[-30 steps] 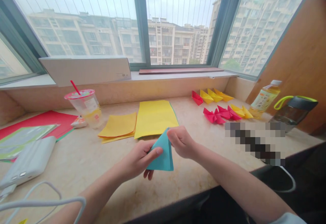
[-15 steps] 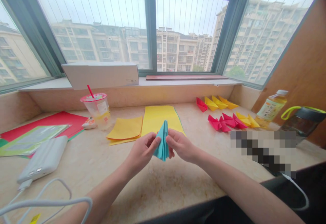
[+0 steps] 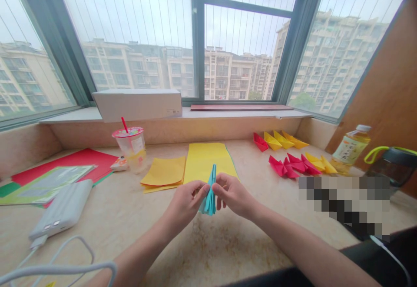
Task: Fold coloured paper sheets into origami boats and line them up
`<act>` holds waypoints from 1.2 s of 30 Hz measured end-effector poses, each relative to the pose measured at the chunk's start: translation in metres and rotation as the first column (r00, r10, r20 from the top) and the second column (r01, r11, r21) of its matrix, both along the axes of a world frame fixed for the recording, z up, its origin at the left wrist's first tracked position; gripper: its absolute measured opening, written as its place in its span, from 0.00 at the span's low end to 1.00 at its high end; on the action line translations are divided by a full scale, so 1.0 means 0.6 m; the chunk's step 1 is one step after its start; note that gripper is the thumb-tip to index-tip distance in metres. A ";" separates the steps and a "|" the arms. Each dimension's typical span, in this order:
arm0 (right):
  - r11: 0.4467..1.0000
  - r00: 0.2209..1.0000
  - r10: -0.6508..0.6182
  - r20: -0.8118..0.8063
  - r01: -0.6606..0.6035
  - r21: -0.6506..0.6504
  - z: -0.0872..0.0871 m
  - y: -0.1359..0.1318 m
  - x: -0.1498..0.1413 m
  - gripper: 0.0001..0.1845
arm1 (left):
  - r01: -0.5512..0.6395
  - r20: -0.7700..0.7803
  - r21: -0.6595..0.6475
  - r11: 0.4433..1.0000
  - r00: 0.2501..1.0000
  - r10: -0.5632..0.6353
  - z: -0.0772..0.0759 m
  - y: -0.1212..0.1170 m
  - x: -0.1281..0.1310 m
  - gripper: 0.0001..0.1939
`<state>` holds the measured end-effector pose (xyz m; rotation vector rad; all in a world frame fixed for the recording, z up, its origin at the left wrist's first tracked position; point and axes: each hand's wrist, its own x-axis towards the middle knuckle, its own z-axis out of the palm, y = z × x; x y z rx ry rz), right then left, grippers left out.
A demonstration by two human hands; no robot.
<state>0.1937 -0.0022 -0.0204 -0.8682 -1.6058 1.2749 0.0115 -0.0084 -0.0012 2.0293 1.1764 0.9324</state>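
A folded piece of light blue paper (image 3: 210, 202) is held upright above the counter, its narrow tip up and its several layers fanning out at the bottom. My left hand (image 3: 192, 195) pinches its left side between thumb and fingers. On the other side, my right hand (image 3: 231, 193) grips the edge with the thumb in front; its lower fingers are slightly curled. Behind the hands lies a yellow sheet (image 3: 208, 158), and left of it a stack of orange-yellow square papers (image 3: 164, 170).
Folded red paper shapes (image 3: 296, 161) and yellow paper boats (image 3: 282, 140) sit at the right. Near them stand a drink bottle (image 3: 352, 148) and a dark cup (image 3: 391, 165). At left are a plastic cup with straw (image 3: 130, 148), red paper (image 3: 100, 161), and a white power bank (image 3: 61, 211) with cable.
The view has tilted up a little, so everything sits lower in the picture. The blue paper has turned more edge-on between my hands, and both still hold it.
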 end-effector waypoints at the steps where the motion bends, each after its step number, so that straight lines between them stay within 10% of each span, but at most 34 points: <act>1: 1.000 1.000 -0.003 0.004 0.003 -0.006 0.001 -0.001 0.000 0.28 | 0.007 0.010 -0.021 1.000 1.000 -0.007 -0.001 0.000 0.001 0.26; 15: 0.993 0.970 -0.100 0.221 0.082 0.089 0.024 -0.001 0.028 0.25 | -0.065 0.283 -0.115 0.991 0.954 0.096 0.008 -0.003 0.002 0.20; 27: 0.946 0.958 -0.286 -0.002 0.283 0.156 0.019 0.007 0.020 0.26 | 0.233 0.602 -0.109 0.966 0.789 -0.122 0.009 -0.005 0.003 0.24; 36: 0.991 0.994 -0.106 -0.025 0.108 0.076 0.027 -0.015 0.004 0.21 | 0.114 0.482 -0.171 0.979 0.876 -0.018 0.017 -0.007 0.004 0.19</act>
